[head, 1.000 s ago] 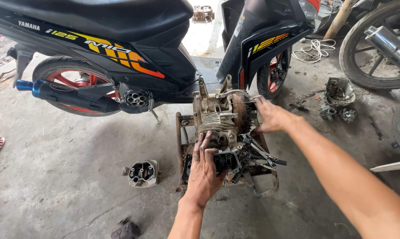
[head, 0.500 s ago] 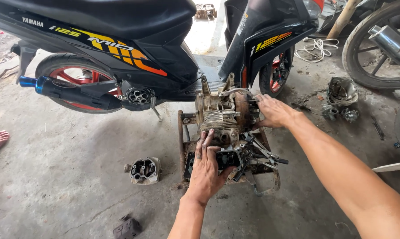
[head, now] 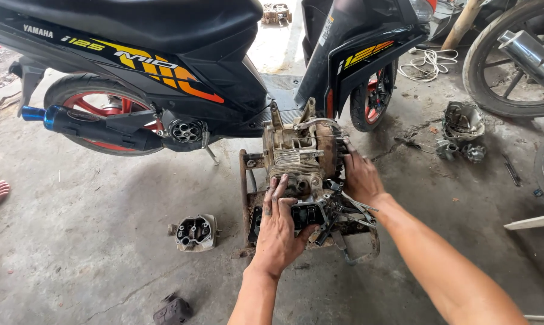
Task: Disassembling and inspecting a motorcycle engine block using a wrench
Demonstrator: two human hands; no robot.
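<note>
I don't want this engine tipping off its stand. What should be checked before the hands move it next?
1. Left hand on the engine: ok, fingers rest on the finned cylinder.
2. Right hand on it: ok, pressed to the right side.
3. Engine sits on the rusty stand: ok.
4. Stand's feet level: cannot tell, hidden.
5. Loose tools under the engine: not ok, cluttered.
6. Cylinder head on the floor: ok, lies apart.

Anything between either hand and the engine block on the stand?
Nothing visible. The left hand lies flat on the near side of the engine, fingers up on the finned cylinder. The right hand presses directly against the engine's right side. Loose tools lie on the stand under the right wrist, not in the way.
</note>
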